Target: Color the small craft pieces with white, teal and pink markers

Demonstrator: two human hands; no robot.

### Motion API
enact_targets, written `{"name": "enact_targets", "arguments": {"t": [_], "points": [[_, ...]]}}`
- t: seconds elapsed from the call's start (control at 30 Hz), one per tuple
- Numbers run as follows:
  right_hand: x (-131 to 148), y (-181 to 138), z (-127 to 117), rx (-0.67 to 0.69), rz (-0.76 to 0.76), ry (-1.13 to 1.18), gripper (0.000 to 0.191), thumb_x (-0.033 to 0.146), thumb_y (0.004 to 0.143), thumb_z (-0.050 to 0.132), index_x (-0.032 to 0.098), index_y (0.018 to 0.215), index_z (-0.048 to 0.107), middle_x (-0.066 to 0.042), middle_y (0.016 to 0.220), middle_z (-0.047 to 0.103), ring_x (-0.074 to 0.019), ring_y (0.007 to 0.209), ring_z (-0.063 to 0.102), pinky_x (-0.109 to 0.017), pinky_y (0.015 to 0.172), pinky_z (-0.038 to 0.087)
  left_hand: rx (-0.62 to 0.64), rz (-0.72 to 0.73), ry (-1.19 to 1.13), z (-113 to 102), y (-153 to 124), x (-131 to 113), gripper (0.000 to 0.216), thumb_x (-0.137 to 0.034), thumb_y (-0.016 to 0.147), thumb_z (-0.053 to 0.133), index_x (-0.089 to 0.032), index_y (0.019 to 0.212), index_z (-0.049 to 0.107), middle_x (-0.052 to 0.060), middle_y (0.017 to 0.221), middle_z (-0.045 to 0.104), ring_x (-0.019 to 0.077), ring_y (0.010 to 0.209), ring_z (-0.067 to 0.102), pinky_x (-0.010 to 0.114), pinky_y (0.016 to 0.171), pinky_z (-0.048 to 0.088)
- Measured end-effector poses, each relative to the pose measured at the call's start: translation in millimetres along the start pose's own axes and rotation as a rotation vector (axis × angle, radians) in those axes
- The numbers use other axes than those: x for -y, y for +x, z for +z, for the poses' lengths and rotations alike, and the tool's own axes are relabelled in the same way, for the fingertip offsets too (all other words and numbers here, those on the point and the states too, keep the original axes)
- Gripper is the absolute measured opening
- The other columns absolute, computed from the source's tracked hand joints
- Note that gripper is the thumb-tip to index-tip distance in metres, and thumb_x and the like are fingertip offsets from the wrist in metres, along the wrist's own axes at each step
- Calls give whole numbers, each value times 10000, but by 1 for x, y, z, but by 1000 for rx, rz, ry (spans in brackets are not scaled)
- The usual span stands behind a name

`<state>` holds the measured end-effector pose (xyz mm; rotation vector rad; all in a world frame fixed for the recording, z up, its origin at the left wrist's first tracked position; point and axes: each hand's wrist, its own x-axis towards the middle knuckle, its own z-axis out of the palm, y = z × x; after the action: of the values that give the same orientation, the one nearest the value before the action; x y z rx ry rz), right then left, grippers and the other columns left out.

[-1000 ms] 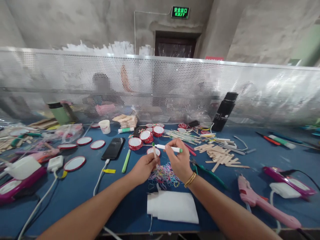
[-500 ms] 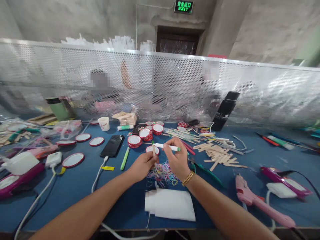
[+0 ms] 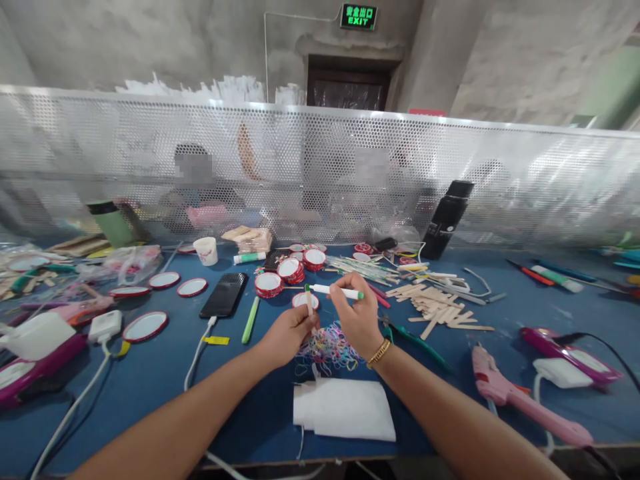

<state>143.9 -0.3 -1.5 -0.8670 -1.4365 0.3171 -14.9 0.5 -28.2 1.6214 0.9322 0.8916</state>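
Upright in my left hand (image 3: 287,335) is a wooden craft stick (image 3: 309,303), pinched near its lower end, with green colour at its top. My right hand (image 3: 356,310) grips a white marker (image 3: 325,290) with a green end, its tip at the stick's green top. Below both hands lies a heap of small coloured rubber bands (image 3: 330,348). Just behind the stick is a round red-rimmed white disc (image 3: 300,299). A folded white cloth-like piece (image 3: 345,409) lies nearer the table's front edge.
Loose craft sticks (image 3: 435,303) and green-handled pliers (image 3: 417,341) lie to the right, beyond them a pink glue gun (image 3: 525,400). Stacked red-rimmed discs (image 3: 269,285) stand behind my hands. A phone (image 3: 224,295) with its cable and a green marker cap-like stick (image 3: 251,320) lie left.
The view has shifted slightly. My hands keep nearly the same pose, with the marker tip still at the stick's top.
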Motion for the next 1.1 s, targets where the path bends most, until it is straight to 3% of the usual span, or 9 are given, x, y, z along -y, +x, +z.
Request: {"name": "enact_targets", "arguments": {"t": [1.1], "points": [[1, 0, 0, 20, 9, -17, 150, 237, 881, 551, 214, 733, 541, 9, 695, 564, -157, 681, 519, -310, 668, 401, 3, 13, 34, -3, 1, 3, 375, -544, 873, 520, -181, 774, 518, -95, 510, 305, 77, 449, 254, 233, 441, 179]]}}
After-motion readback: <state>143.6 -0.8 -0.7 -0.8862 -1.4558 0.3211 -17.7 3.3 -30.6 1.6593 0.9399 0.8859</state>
